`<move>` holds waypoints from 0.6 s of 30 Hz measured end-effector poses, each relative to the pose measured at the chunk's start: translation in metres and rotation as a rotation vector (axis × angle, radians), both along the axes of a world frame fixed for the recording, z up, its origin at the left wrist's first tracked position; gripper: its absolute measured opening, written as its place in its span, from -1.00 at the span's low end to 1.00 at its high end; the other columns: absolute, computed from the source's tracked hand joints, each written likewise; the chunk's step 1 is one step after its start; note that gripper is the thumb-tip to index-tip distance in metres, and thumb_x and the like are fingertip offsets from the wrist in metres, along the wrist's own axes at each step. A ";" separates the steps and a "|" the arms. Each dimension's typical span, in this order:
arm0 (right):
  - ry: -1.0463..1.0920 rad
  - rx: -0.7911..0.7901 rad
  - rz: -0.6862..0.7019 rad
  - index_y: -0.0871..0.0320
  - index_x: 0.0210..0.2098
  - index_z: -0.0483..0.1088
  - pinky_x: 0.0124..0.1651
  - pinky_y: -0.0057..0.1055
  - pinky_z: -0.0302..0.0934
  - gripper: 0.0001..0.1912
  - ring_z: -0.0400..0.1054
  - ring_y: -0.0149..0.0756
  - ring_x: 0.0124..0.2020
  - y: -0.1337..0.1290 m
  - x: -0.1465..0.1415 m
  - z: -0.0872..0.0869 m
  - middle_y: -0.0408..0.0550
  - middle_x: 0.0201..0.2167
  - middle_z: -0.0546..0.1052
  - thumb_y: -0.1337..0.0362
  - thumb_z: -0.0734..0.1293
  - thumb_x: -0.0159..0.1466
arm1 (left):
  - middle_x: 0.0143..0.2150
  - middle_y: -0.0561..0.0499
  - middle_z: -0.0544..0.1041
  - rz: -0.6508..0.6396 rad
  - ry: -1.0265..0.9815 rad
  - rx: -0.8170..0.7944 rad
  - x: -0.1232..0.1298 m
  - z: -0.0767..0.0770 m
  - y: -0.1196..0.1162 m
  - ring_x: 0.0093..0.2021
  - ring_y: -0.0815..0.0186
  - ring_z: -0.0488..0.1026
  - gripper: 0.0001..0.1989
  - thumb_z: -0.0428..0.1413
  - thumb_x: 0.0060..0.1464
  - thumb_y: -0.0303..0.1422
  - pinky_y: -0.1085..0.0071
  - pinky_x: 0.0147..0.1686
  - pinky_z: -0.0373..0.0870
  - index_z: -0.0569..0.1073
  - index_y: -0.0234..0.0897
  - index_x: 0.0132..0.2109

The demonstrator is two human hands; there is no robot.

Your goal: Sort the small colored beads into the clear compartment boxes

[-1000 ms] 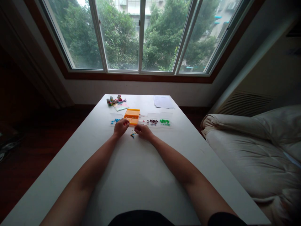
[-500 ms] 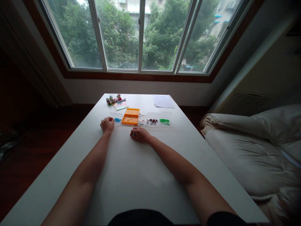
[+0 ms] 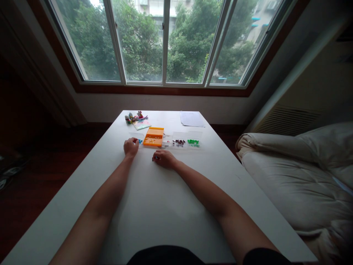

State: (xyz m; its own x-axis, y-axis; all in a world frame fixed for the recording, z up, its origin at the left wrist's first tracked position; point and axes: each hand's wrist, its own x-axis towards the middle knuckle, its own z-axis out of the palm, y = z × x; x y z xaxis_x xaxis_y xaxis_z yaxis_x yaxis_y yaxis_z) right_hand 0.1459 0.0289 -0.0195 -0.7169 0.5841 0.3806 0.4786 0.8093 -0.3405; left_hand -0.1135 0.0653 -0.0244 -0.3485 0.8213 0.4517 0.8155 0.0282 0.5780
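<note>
My left hand (image 3: pixel 131 148) reaches over the left compartment, its bent fingertips drawn together at the small blue bricks (image 3: pixel 140 141). It partly covers them, and whatever lies between those fingertips is too small to make out. My right hand (image 3: pixel 164 159) rests low on the table, closed around a small build of toy bricks (image 3: pixel 156 158) in dark red and a little blue; the fingers hide most of it. Between and beyond both hands lies an open orange case (image 3: pixel 153 142) with small yellowish pieces in it.
Right of the case, clear trays hold dark brown bricks (image 3: pixel 179 142) and green bricks (image 3: pixel 193 142). Small colourful figures (image 3: pixel 135 117) and a shiny booklet (image 3: pixel 142 125) lie at the far left of the white table (image 3: pixel 165 206). White paper (image 3: pixel 192 119) is far right; a sofa (image 3: pixel 275 184) stands alongside.
My left hand has moved a little right, over the blue bricks, and now hides more of them. My right hand stays nearly in place, still holding the small build.
</note>
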 end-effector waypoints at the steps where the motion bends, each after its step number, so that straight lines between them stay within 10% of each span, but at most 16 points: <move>1: 0.003 -0.004 -0.001 0.08 -0.19 0.54 -0.23 -0.48 0.13 -0.88 0.36 -0.34 -0.27 0.000 0.000 0.000 -0.09 -0.27 0.54 0.33 0.40 0.26 | -0.24 -0.09 0.60 -0.010 0.001 -0.002 0.001 0.001 0.000 -0.16 0.13 0.44 -0.77 0.08 0.18 -0.23 0.28 -0.12 0.32 0.58 -0.21 -0.17; 18: 0.063 -0.041 0.018 0.08 -0.24 0.53 -0.22 -0.48 0.13 -0.90 0.33 -0.36 -0.32 0.007 0.000 -0.006 -0.12 -0.33 0.52 0.35 0.40 0.24 | -0.29 -0.04 0.60 -0.133 -0.026 -0.045 0.011 0.002 -0.002 -0.28 0.23 0.45 -0.76 0.06 0.17 -0.21 0.37 -0.26 0.31 0.57 -0.20 -0.19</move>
